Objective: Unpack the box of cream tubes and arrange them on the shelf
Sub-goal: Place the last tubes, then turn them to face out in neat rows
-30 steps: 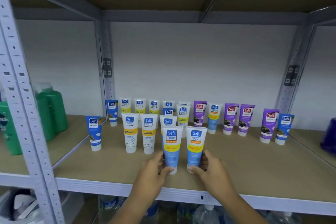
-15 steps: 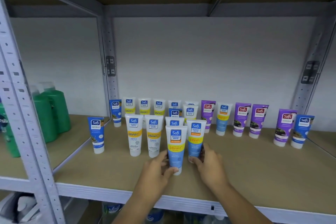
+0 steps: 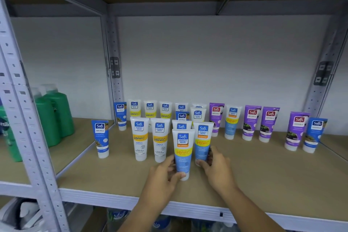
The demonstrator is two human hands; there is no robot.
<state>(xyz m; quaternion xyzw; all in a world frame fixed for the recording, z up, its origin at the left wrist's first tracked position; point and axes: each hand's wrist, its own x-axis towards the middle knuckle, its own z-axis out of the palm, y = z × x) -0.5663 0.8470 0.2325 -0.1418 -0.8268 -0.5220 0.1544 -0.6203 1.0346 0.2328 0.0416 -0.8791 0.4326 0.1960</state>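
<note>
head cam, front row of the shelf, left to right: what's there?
Green bottles → blue Naturals tube → two white Vitamin C tubes → left hand on oil-control tube → right hand on second oil-control tube.

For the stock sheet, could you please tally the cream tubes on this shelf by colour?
Dark blue tubes: 4
Purple tubes: 4
White-and-yellow tubes: 5
Light blue tubes: 3
Partly hidden white-topped tubes: 4
Total: 20

Tan shelf board [image 3: 263, 184] in grey metal rack, bearing upright cream tubes [image 3: 160, 139] centre to far right, green bottles [image 3: 54, 117] far left.
</note>
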